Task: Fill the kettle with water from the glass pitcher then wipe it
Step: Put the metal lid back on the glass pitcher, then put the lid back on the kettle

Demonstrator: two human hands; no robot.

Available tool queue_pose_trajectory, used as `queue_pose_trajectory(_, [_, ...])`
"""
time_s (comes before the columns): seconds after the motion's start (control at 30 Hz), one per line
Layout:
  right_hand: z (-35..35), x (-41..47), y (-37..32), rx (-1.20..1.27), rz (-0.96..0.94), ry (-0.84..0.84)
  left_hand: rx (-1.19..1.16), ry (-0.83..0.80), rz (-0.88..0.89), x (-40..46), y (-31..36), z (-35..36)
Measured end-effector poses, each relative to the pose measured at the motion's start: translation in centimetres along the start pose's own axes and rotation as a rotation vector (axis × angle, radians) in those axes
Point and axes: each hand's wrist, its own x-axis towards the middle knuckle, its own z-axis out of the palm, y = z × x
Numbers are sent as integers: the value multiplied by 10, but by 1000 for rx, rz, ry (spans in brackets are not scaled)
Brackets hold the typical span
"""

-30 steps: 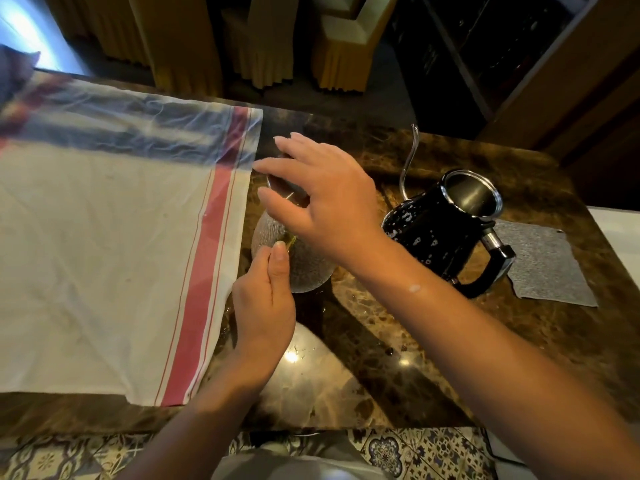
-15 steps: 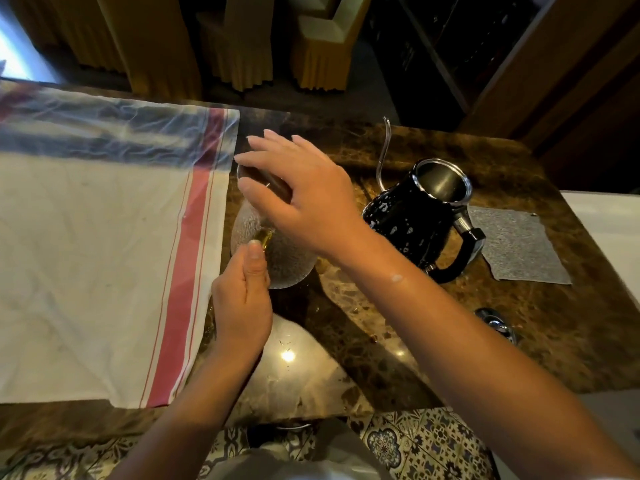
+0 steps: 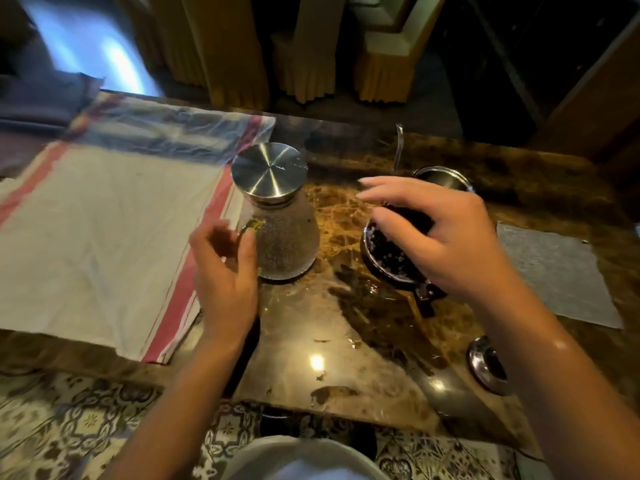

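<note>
The glass pitcher [image 3: 289, 242], textured and capped with a steel lid [image 3: 269, 169], stands at the table's middle. My left hand [image 3: 223, 271] is beside its small handle [image 3: 250, 226], fingers curled and apart, blurred, thumb against the handle. The black speckled kettle [image 3: 388, 258] stands to the right, top open, thin spout [image 3: 399, 147] rising behind. My right hand [image 3: 440, 233] hovers over the kettle's body with fingers spread, holding nothing. It hides much of the kettle.
A large white towel with red stripes [image 3: 104, 244] covers the table's left half. A grey cloth [image 3: 554, 271] lies at the right. The kettle's round lid [image 3: 486, 365] rests near the front right, beside my right forearm. Chairs stand beyond the far edge.
My right hand has left the pitcher's lid and moved right, over the kettle. My left hand's pinch on the pitcher handle has loosened. The view has shifted.
</note>
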Motion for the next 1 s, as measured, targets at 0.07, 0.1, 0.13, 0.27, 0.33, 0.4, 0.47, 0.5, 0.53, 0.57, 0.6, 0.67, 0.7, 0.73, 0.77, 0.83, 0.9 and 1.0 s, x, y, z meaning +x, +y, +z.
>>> queue_pose_trajectory(0.07, [-23, -23, 16, 84, 25, 66, 148, 99, 109, 1, 6, -1])
queue_pose_trajectory(0.1, [-31, -35, 25, 115, 42, 93, 243, 137, 196, -1, 12, -1])
queue_pose_trajectory(0.13, [-39, -47, 34, 141, 58, 115, 317, 160, 284, -6, 20, 1])
queue_pose_trajectory(0.27, [-61, -91, 66, 238, 135, 159, 358, 39, 420, -42, 46, 24])
queue_pose_trajectory(0.33, [-72, -109, 80, 240, 188, 167, 311, -54, 414, -65, 54, 43])
queue_pose_trajectory(0.4, [-80, -129, 97, 199, 251, 144, 244, -132, 401, -84, 61, 64])
queue_pose_trajectory(0.47, [-83, -149, 114, 137, 334, 101, 177, -225, 376, -98, 69, 84])
queue_pose_trajectory(0.5, [-83, -159, 122, 105, 375, 80, 156, -277, 351, -103, 74, 94])
queue_pose_trajectory(0.53, [-83, -169, 129, 80, 409, 59, 145, -325, 321, -107, 79, 103])
queue_pose_trajectory(0.57, [-81, -179, 135, 64, 439, 35, 139, -366, 285, -110, 83, 111])
queue_pose_trajectory(0.6, [-79, -188, 139, 51, 464, 9, 131, -393, 249, -112, 87, 119])
queue_pose_trajectory(0.67, [-72, -204, 147, 30, 495, -48, 118, -418, 204, -116, 93, 133])
queue_pose_trajectory(0.7, [-68, -210, 149, 29, 503, -71, 122, -424, 194, -117, 95, 140])
queue_pose_trajectory(0.73, [-65, -215, 151, 39, 503, -81, 132, -434, 186, -118, 98, 146])
queue_pose_trajectory(0.77, [-63, -219, 154, 56, 498, -76, 138, -448, 172, -120, 100, 151])
queue_pose_trajectory(0.83, [-59, -223, 157, 68, 498, -54, 106, -482, 102, -123, 105, 160])
queue_pose_trajectory(0.9, [-57, -224, 159, 47, 507, -43, 37, -503, 2, -125, 110, 166])
queue_pose_trajectory(1.0, [-55, -226, 158, 33, 509, -43, 0, -502, -55, -124, 113, 172])
